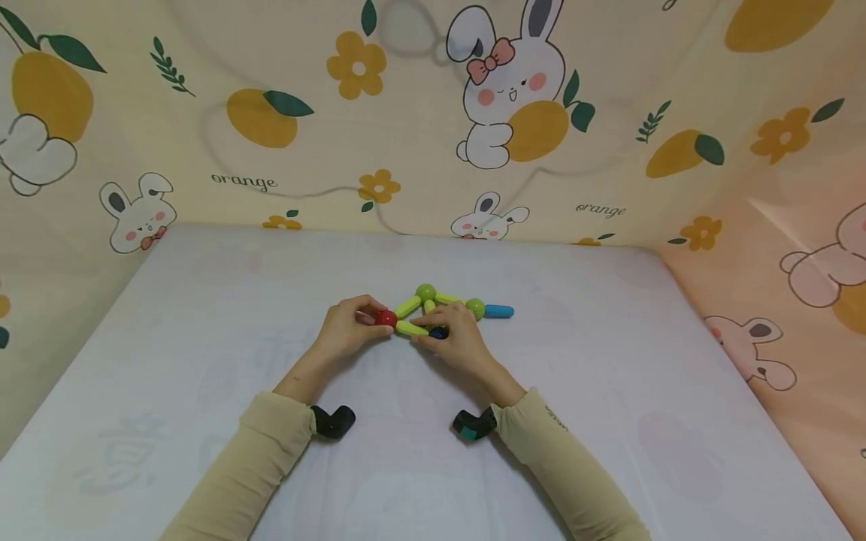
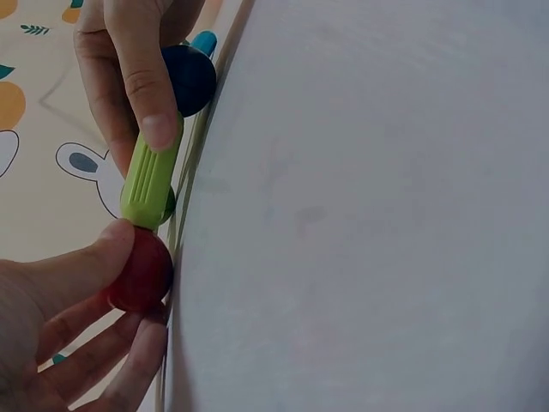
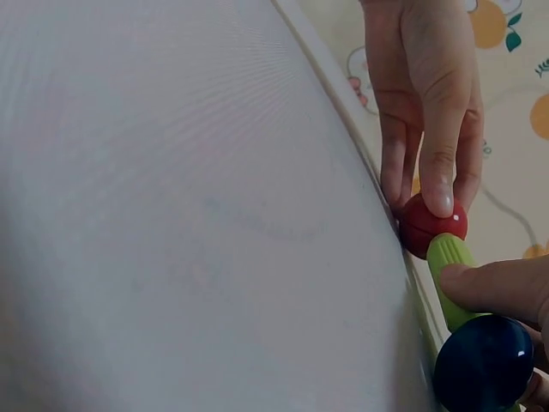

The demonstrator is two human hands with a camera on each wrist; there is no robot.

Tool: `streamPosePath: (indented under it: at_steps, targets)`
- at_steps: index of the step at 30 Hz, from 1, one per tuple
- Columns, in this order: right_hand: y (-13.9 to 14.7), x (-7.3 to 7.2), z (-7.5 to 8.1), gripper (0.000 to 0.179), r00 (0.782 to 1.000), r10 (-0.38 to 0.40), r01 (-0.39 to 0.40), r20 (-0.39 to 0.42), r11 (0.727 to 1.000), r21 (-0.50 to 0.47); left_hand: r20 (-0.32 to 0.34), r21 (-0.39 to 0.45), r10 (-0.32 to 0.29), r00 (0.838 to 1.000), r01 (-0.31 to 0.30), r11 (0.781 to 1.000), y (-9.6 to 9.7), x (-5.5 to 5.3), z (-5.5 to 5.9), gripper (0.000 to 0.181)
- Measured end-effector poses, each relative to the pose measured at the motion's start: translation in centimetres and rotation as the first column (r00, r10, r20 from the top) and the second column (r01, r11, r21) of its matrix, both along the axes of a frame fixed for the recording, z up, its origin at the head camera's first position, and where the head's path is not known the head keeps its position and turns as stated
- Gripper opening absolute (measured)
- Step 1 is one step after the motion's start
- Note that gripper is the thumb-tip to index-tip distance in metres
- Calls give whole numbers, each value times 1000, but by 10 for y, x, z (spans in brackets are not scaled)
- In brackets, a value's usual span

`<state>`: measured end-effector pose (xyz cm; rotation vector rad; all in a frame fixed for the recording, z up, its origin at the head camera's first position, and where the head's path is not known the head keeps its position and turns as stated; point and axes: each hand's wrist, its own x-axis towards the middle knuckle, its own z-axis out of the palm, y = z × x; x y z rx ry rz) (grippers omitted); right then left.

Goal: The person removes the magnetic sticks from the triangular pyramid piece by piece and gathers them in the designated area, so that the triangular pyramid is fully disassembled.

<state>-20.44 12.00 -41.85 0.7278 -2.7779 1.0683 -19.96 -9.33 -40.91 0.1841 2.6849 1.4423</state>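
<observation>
Operator: I have the toy frame (image 1: 429, 306) on the counter (image 1: 582, 338), a little beyond its middle, with both hands on it.

Partner: How does it look to you?

Operator: Bright and glossy. I see a red ball (image 1: 386, 319) at its left end, one green ball (image 1: 425, 293) at the back and another green ball (image 1: 476, 308) to the right. A dark blue ball (image 1: 438, 332) sits at the near side, partly behind fingers. Yellow-green sticks link them, and a blue stick (image 1: 499, 311) points right from the right-hand green ball. Up close, I make out grooves along the front stick (image 2: 153, 180), which spans red ball to dark blue ball.

Partner: And the grips?

Operator: My left hand (image 1: 346, 329) pinches the red ball, thumb on it, fingers at the other side. My right hand (image 1: 461, 336) grips the front stick, thumb laid along it; I can't tell whether its fingers also touch the dark blue ball. It hides part of the sticks behind.

Partner: What about edges?

Operator: I read the far edge just behind the frame, where the patterned cloth (image 1: 413, 135) rises. The left and right edges lie well apart from both hands. White surface runs wide to either side, and nearer me between the beige sleeves (image 1: 237, 466).
</observation>
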Motion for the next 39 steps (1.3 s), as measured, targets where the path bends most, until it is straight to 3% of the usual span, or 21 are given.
streamPosePath:
  at_steps: [10,20,24,29,34,39]
  targets:
    - [5,3,-1,22,995,104,-104,-1,994,-23,29,-22,6,1000,-5,1000,-3,-1,2,34]
    - [7,3,3,23,994,108,-108,33,994,-5,38,-16,5,999,-4,1000,-5,-1,5,35]
    - [10,-2,8,23,991,133,-131,28,990,-56,32,-10,9,999,-9,1000,-4,-2,4,35]
    - [11,-12,13,23,994,106,-101,34,986,-130,41,-1,6,999,-6,1000,-2,-2,2,35]
    - [8,-20,16,25,998,54,-49,30,988,-150,40,10,0,999,0,1000,0,0,3,35]
    - [5,-27,13,26,998,57,-55,10,988,-143,40,5,2,999,-2,1000,-1,-2,2,34]
